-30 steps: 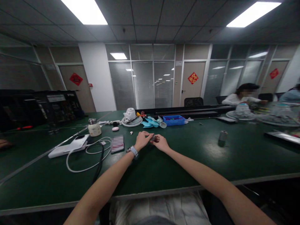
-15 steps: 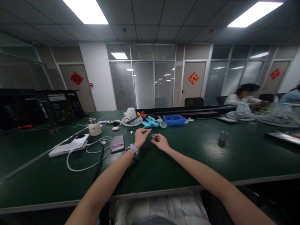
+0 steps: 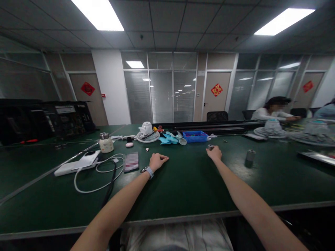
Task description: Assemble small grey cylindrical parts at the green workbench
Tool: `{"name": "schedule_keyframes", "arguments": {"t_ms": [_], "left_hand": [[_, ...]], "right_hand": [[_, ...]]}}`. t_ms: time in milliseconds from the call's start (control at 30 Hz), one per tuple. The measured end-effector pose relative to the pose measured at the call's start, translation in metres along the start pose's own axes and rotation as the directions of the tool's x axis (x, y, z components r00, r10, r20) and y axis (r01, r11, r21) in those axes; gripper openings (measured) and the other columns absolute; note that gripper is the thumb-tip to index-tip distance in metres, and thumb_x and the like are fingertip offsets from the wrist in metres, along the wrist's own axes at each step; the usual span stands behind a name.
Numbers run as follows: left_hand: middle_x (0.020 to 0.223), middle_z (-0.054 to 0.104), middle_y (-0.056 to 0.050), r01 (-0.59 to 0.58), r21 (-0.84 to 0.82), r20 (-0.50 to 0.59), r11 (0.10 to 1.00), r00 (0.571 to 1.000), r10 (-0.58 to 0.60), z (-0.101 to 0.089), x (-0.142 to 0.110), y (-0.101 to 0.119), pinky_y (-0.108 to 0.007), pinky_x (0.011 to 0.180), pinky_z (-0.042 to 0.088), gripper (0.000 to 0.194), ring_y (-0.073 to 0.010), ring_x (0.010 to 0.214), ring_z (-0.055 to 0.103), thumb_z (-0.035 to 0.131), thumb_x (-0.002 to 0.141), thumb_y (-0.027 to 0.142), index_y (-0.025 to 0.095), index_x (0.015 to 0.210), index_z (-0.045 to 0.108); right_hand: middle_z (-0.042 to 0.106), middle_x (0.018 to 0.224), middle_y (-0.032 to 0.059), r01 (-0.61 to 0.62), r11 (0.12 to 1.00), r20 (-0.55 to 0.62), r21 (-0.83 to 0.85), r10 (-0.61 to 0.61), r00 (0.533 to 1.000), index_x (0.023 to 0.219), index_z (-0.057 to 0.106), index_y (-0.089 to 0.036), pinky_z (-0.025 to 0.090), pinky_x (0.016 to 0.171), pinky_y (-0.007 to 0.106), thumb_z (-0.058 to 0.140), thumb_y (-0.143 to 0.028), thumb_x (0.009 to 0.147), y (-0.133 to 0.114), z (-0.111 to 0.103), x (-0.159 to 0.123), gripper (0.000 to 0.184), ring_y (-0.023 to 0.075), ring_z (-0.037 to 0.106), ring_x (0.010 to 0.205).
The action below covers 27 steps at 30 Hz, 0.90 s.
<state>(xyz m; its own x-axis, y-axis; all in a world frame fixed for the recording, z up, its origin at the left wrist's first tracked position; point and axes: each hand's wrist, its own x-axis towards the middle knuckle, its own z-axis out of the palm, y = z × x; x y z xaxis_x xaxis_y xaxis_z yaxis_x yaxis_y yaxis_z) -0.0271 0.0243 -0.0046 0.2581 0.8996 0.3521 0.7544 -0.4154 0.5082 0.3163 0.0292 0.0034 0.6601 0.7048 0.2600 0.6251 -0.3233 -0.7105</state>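
My right hand (image 3: 215,153) is stretched out over the green table (image 3: 183,181), its fingers closed on a small grey cylinder (image 3: 210,147). It hovers a little short of the blue bin (image 3: 194,136). My left hand (image 3: 157,161) rests on the table near the middle, fingers loosely curled with nothing seen in them. A watch sits on that wrist. A blurred dark card (image 3: 131,161) lies just left of the left hand.
A white fan guard (image 3: 147,132) and light blue fan blades (image 3: 170,138) lie at the back. A white jar (image 3: 105,143), white device (image 3: 78,163) and looped cables (image 3: 101,176) sit at the left. Another grey cylinder (image 3: 250,156) stands right. People sit at the far right (image 3: 274,109).
My hands have come apart. The right hand has carried the small grey cylinder to the right and forward, toward the blue bin. The left hand has dropped to the table, curled.
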Motion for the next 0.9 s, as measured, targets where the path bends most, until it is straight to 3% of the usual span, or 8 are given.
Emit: {"name": "schedule_keyframes", "arguments": {"t_ms": [167,267,333,400,500,700,800,900], "left_hand": [[0.096,0.071,-0.002,-0.009,-0.034,-0.008,0.999,1.0,0.009,0.0,0.002,-0.003,-0.025,0.081,0.044,0.032,-0.0196,0.088,0.064,0.055,0.079,0.047,0.026,0.096,0.072],[0.1,0.07,-0.006,0.071,-0.121,-0.127,0.99,0.988,-0.086,-0.001,0.004,-0.006,-0.027,0.078,0.045,0.039,-0.02,0.088,0.064,0.048,0.084,0.044,0.019,0.106,0.068],[0.103,0.069,-0.009,0.16,-0.174,-0.215,0.972,0.957,-0.196,-0.001,0.005,-0.008,-0.027,0.078,0.045,0.038,-0.0198,0.091,0.063,0.046,0.086,0.039,0.016,0.109,0.066],[0.103,0.068,-0.009,0.213,-0.202,-0.256,0.956,0.931,-0.261,-0.001,0.005,-0.009,-0.027,0.078,0.045,0.035,-0.0194,0.091,0.062,0.045,0.086,0.034,0.015,0.108,0.065],[0.1,0.068,-0.009,0.204,-0.216,-0.271,0.955,0.927,-0.26,0.001,0.004,-0.01,-0.028,0.078,0.045,0.031,-0.0185,0.089,0.062,0.046,0.086,0.031,0.015,0.105,0.064],[0.095,0.068,-0.008,0.179,-0.21,-0.254,0.961,0.939,-0.231,0.004,0.003,-0.009,-0.027,0.075,0.045,0.027,-0.0178,0.085,0.062,0.049,0.084,0.031,0.016,0.1,0.064],[0.091,0.068,-0.008,0.175,-0.207,-0.242,0.963,0.944,-0.224,0.005,0.003,-0.01,-0.027,0.073,0.045,0.027,-0.0174,0.082,0.062,0.05,0.083,0.032,0.017,0.1,0.064],[0.09,0.067,-0.008,0.189,-0.213,-0.223,0.959,0.946,-0.236,0.005,0.004,-0.011,-0.026,0.071,0.045,0.027,-0.0171,0.079,0.062,0.05,0.083,0.032,0.017,0.101,0.063]], "right_hand": [[0.057,0.112,0.0228,-0.05,0.999,0.043,0.013,0.049,0.998,0.117,0.046,-0.009,0.045,0.088,0.042,0.063,-0.03,0.075,-0.008,-0.004,-0.009,0.05,0.0307,0.057,0.106],[0.044,0.13,0.0249,0.166,0.986,-0.142,-0.024,-0.167,0.976,0.127,0.039,-0.008,0.034,0.099,0.049,0.063,-0.022,0.074,-0.031,-0.004,-0.04,0.059,0.0324,0.044,0.121],[0.041,0.136,0.0188,0.495,0.868,-0.131,-0.046,-0.497,0.858,0.127,0.044,-0.013,0.025,0.105,0.048,0.057,-0.019,0.079,-0.053,0.004,-0.072,0.05,0.0289,0.036,0.128],[0.05,0.131,0.0125,0.75,0.658,0.108,0.066,-0.752,0.65,0.118,0.056,-0.017,0.031,0.104,0.042,0.052,-0.022,0.083,-0.075,0.02,-0.107,0.036,0.0245,0.043,0.124],[0.058,0.123,0.0097,0.822,0.529,0.295,0.212,-0.836,0.463,0.114,0.062,-0.018,0.038,0.099,0.037,0.05,-0.024,0.085,-0.097,0.044,-0.146,0.032,0.0229,0.051,0.116],[0.069,0.103,0.0026,0.803,0.547,0.354,0.236,-0.818,0.453,0.1,0.07,-0.024,0.045,0.089,0.031,0.052,-0.018,0.082,-0.1,0.06,-0.153,0.026,0.0197,0.063,0.096],[0.07,0.1,0.0013,0.809,0.549,0.296,0.209,-0.824,0.483,0.1,0.07,-0.025,0.046,0.087,0.029,0.052,-0.014,0.081,-0.095,0.045,-0.13,0.028,0.0181,0.064,0.093],[0.068,0.105,0.0033,0.8,0.583,0.102,0.14,-0.813,0.574,0.105,0.067,-0.024,0.045,0.089,0.03,0.048,-0.011,0.082,-0.08,0.011,-0.085,0.032,0.0178,0.063,0.095]]}}
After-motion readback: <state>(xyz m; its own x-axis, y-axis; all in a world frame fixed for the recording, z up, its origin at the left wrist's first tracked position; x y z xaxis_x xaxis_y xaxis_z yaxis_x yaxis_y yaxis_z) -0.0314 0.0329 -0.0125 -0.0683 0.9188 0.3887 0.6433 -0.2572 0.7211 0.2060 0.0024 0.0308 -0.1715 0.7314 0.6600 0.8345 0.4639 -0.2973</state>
